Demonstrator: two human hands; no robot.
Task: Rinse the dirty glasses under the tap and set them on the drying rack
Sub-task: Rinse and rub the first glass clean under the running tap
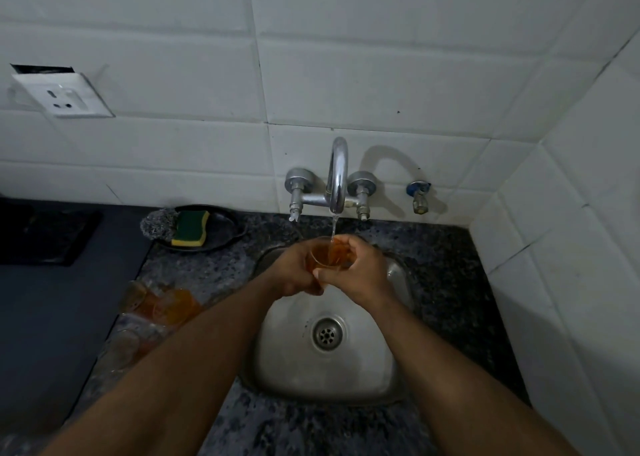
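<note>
Glasses (156, 312) are lying on the granite counter (433, 272) left of the steel sink (325, 369). Left hand (294, 272) and right hand (356, 272) are together clamping one amber glass (327, 256) over the basin, beneath the tap (337, 175), catching running water.

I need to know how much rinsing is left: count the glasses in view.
4, perhaps more: one glass held under the tap, three glasses clustered on the counter left of the sink, blurred and overlapping.

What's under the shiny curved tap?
Under the curved chrome tap, a thin water stream falls into a clear amber-tinted glass held by both hands, left and right. Below lies the steel sink. The hands hide the glass's base.
</note>
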